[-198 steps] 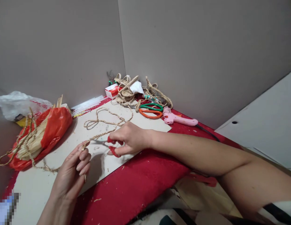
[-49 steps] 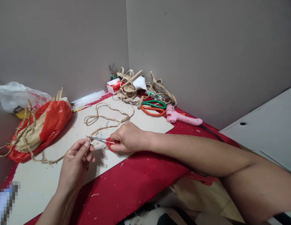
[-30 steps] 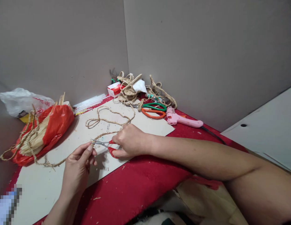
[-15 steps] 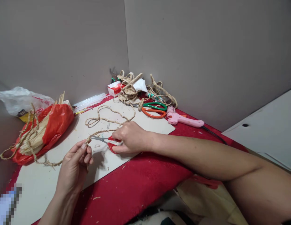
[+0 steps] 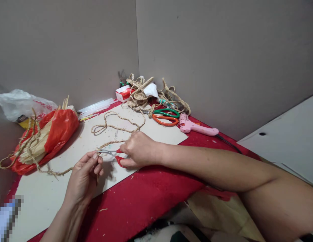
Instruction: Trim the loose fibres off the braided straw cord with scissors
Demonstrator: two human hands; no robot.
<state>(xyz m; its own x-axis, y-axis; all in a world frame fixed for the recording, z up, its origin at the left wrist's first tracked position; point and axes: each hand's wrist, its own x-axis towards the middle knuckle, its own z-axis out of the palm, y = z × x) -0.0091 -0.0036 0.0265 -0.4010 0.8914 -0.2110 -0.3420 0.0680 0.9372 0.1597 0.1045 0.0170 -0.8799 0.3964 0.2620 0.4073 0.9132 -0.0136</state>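
Note:
My right hand (image 5: 138,150) grips small red-handled scissors (image 5: 120,161) by the loops, the blades pointing left. Their tips lie at a braided straw cord (image 5: 111,143), just above my left fingertips. My left hand (image 5: 86,171) is closed, pinching the cord between thumb and fingers. From behind the left hand the cord runs left to a red plastic bag (image 5: 63,126) holding pale straw strips (image 5: 36,148). Another length of it loops over the white board (image 5: 58,198) and up to a tangled pile. The exact spot between the blades is partly hidden by my fingertips.
At the back corner lie a braided cord pile (image 5: 140,95), a red-and-white box (image 5: 123,93) and larger green-and-orange scissors (image 5: 166,119). A pink glue gun (image 5: 198,128) with a black cable sits right of them. Clear sticks (image 5: 97,108) and a clear plastic bag (image 5: 22,104) are at left.
My left hand has shifted slightly right, closer to the scissors. The scissor blades look closer together, and the cord piece at their tips now hangs a little lower.

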